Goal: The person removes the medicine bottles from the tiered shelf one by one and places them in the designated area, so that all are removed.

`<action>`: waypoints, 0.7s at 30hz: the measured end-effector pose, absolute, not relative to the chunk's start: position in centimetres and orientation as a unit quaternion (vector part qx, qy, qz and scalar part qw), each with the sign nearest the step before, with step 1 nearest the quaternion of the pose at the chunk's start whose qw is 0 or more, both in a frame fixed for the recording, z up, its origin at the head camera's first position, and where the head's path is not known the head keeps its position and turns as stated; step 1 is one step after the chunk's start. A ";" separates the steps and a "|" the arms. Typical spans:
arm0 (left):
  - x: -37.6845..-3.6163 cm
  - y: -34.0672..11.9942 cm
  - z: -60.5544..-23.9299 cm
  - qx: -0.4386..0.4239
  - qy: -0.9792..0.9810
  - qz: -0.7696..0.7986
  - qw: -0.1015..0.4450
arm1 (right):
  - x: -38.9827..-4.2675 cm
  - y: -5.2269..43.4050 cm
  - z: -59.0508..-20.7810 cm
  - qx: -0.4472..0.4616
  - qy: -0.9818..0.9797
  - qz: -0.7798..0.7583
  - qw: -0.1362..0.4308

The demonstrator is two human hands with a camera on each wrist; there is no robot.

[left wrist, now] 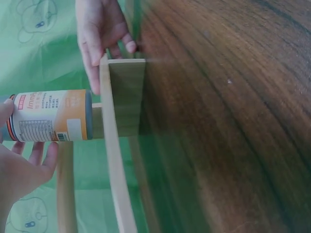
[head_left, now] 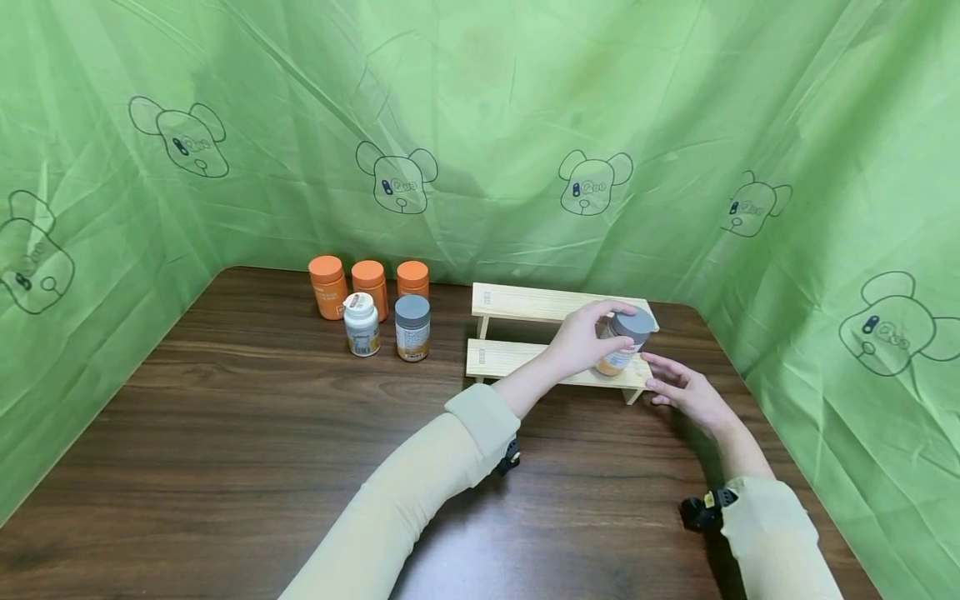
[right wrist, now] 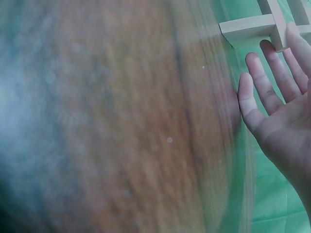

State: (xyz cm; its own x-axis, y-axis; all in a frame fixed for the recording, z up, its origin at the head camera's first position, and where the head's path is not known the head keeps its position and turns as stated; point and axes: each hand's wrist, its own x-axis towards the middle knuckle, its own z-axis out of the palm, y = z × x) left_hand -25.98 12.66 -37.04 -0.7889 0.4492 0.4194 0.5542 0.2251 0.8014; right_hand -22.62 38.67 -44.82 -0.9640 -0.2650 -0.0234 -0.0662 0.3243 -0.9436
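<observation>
My left hand [head_left: 583, 340] grips a jar with a grey lid [head_left: 621, 354] from above, thumb and fingers round its upper part. The jar has a white and orange label and stands upright over the right end of the lower step of a two-tier wooden rack [head_left: 510, 358]. In the left wrist view a narrow gap shows between the jar's base [left wrist: 89, 116] and the step. At the rack's right end, my right hand [head_left: 686, 396] touches the lower step with its thumb and forefinger. Its other fingers [right wrist: 262, 82] are spread and loosely straight.
Left of the rack stand three orange jars, among them the leftmost orange jar [head_left: 328, 292]. In front of them are a white bottle [head_left: 363, 329] and another grey-lidded jar [head_left: 412, 333]. A green curtain [head_left: 495, 108] surrounds the wooden table [head_left: 247, 433] at the back and sides.
</observation>
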 end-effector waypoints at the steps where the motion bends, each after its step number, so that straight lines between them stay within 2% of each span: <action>1: -26.0 12.5 -36.9 -0.319 -0.781 -0.535 0.050 | -22.6 38.7 -44.8 -0.102 0.811 -0.570 0.086; 21: -24.3 8.7 -33.0 -0.300 -0.774 -0.557 0.040 | -22.8 38.9 -45.1 -0.105 0.804 -0.580 0.082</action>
